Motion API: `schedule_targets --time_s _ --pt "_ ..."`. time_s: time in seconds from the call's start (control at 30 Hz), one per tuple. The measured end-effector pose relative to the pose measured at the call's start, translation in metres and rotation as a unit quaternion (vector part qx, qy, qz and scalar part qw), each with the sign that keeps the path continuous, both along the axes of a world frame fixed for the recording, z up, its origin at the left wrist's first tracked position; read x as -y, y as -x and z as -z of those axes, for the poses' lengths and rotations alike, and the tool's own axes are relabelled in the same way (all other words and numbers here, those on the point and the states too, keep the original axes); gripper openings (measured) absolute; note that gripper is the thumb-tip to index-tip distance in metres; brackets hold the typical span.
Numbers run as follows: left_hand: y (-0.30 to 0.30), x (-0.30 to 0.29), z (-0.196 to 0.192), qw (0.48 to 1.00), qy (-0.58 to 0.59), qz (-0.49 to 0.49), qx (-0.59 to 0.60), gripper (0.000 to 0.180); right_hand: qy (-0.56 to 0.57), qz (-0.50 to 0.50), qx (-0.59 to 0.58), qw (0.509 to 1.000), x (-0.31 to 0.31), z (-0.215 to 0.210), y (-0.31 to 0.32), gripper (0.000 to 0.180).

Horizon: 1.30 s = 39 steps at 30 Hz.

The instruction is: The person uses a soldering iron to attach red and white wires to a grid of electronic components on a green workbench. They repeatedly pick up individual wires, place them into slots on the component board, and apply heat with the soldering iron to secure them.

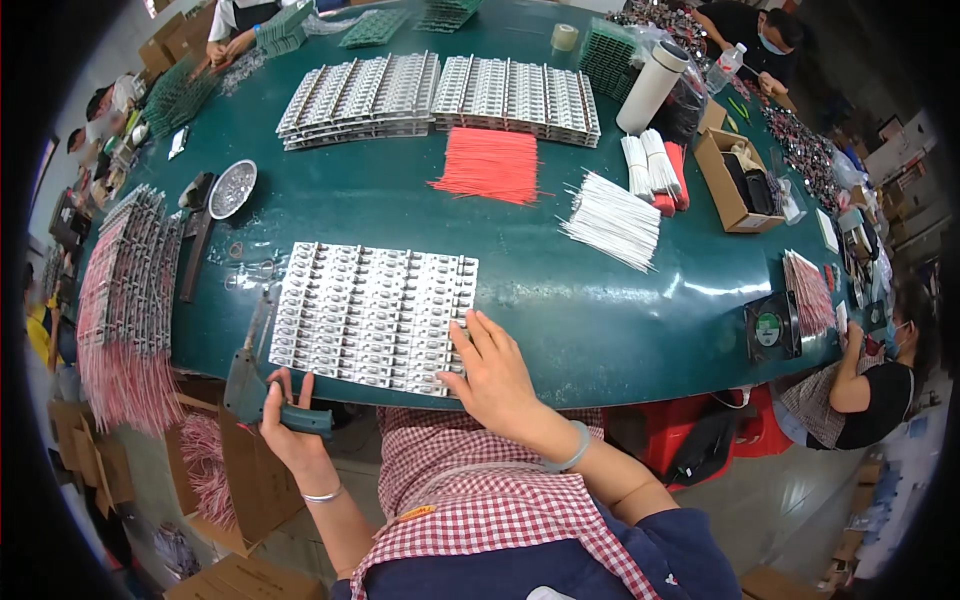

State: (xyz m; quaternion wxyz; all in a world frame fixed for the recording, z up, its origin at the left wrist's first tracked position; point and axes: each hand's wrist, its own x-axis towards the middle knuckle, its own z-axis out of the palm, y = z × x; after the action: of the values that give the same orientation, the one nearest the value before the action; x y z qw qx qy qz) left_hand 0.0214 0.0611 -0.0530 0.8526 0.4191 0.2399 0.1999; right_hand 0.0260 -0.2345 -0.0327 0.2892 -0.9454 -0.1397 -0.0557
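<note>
In front of me on the table lies a white panel [370, 315] with rows of small metal parts. My right hand [496, 372] rests on its right edge, fingers stretched out and apart. Held by its handle in my left hand [288, 425] is a dark green soldering gun [242, 385], its thin tip pointing up beside the panel's left edge. Beyond the panel are a pile of red wires [490, 163] and a pile of white wires [612, 218].
Two stacks of similar panels [358, 95] stand farther back. A metal bowl [233, 190] and wired panels [130, 280] are at the left. To the right are a white bottle [653, 88], a cardboard box [735, 185] and a solder spool [770, 328]. Other people work around the table.
</note>
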Motion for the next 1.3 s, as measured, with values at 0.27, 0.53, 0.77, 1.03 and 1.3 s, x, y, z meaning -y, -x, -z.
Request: schedule_targets --time_s 0.27,0.53,0.77,1.03,1.3 --pt "-0.013 -0.010 -0.001 0.999 -0.009 -0.043 -0.011 0.029 0.019 -0.014 0.150 0.988 0.079 -0.018 -0.123 0.045" --pt "-0.025 0.011 -0.011 0.993 -0.065 -0.091 -0.035 0.040 0.170 -0.027 0.291 0.941 0.075 0.031 -0.234 0.032" --pt "-0.034 0.016 -0.014 0.987 -0.115 -0.105 -0.040 0.042 0.123 -0.008 0.328 0.937 0.066 0.042 -0.242 0.016" --pt "-0.035 0.020 -0.017 0.983 -0.133 -0.118 -0.035 0.042 0.153 -0.017 0.328 0.932 0.072 0.017 -0.245 0.013" --pt "-0.020 0.018 -0.025 0.975 -0.178 -0.132 0.009 0.046 0.236 -0.131 0.272 0.923 0.079 -0.059 -0.232 0.012"
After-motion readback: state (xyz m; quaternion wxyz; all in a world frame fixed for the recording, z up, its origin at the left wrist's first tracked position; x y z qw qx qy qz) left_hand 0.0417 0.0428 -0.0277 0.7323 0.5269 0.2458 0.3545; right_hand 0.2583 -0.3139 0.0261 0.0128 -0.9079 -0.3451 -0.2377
